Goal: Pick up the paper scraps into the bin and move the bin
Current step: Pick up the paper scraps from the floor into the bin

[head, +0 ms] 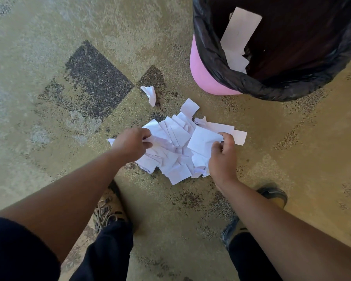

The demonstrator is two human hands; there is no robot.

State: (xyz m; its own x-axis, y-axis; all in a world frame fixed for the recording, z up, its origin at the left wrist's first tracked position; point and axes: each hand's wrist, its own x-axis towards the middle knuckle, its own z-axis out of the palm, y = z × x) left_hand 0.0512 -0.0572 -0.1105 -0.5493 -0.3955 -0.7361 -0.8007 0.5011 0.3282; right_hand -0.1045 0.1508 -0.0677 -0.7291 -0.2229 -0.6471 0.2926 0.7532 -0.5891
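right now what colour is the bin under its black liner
Pink: the bin shows pink below the black liner, in the head view.

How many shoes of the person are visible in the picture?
2. The left shoe is under the left forearm, lower centre. The right shoe is right of the right forearm, partly hidden behind it. Both stand on the carpet.

paper scraps (178, 147) on carpet (49, 98), bin (209, 78) behind right
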